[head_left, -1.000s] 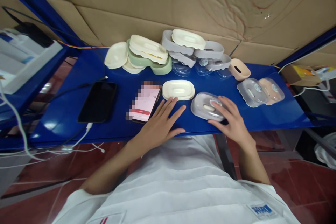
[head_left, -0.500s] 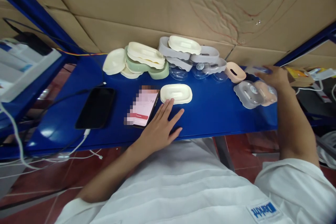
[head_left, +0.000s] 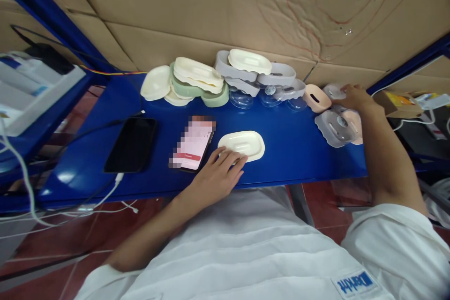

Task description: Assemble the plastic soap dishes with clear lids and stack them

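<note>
A cream soap dish piece (head_left: 242, 143), shallow and oval with a raised middle, lies flat on the blue table near its front edge. My left hand (head_left: 218, 173) rests on its near rim, with fingers stretched out and not wrapped round it. At the back right, my right hand (head_left: 356, 98) has its fingertips at the edge of a clear plastic lid (head_left: 333, 91); the palm side is hidden. Just left of that lid stands a peach soap box (head_left: 317, 97). In front of it lie a clear tray (head_left: 334, 129) and a peach piece (head_left: 356, 124), partly behind my right forearm.
Stacked cream and green pieces (head_left: 198, 75) stand along the cardboard wall, beside grey soap boxes (head_left: 235, 68) and clear lids (head_left: 241, 99). Left of my left hand lie a lit phone (head_left: 191, 145) and a dark phone (head_left: 131, 145) on a white cable. A carton (head_left: 399, 103) stands far right.
The cream piece has slid toward me under my left hand, whose fingers have drawn closer together. At the back right, my right hand and the clear lid have shifted slightly left.
</note>
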`<state>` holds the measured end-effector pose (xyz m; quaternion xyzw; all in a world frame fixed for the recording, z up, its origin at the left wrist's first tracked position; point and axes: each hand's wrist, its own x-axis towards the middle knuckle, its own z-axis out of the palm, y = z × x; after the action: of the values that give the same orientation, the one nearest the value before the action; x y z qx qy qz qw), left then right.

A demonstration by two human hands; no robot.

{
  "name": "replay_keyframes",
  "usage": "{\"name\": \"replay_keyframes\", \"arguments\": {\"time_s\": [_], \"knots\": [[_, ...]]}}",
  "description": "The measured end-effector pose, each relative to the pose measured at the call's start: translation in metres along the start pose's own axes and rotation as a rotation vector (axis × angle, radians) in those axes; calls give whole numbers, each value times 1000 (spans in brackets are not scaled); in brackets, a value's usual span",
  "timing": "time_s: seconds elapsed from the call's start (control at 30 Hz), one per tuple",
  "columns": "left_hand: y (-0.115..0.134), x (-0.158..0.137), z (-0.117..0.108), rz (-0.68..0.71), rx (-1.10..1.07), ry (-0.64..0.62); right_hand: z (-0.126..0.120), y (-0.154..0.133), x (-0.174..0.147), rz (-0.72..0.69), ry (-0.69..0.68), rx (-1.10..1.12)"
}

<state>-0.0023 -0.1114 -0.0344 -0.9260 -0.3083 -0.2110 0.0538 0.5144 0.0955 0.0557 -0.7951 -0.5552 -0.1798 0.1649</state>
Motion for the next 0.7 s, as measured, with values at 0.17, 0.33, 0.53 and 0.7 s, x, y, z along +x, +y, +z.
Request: {"name": "replay_keyframes", "arguments": {"time_s": [0.17,0.33,0.53,0.7], "knots": [[-2,-4,3,24,1,20,-15,-49,-38,-155,-475,-168],[-5,-8,0,43,-86,58,-14,-77,-47,-89,-514,-215],[-6,-9,-1,86,-135,29,-58,-64,-87,-36,-98,15],[-3,-9,0,-8,-74,158,-78,-92,-201,-550,90,390]]}}
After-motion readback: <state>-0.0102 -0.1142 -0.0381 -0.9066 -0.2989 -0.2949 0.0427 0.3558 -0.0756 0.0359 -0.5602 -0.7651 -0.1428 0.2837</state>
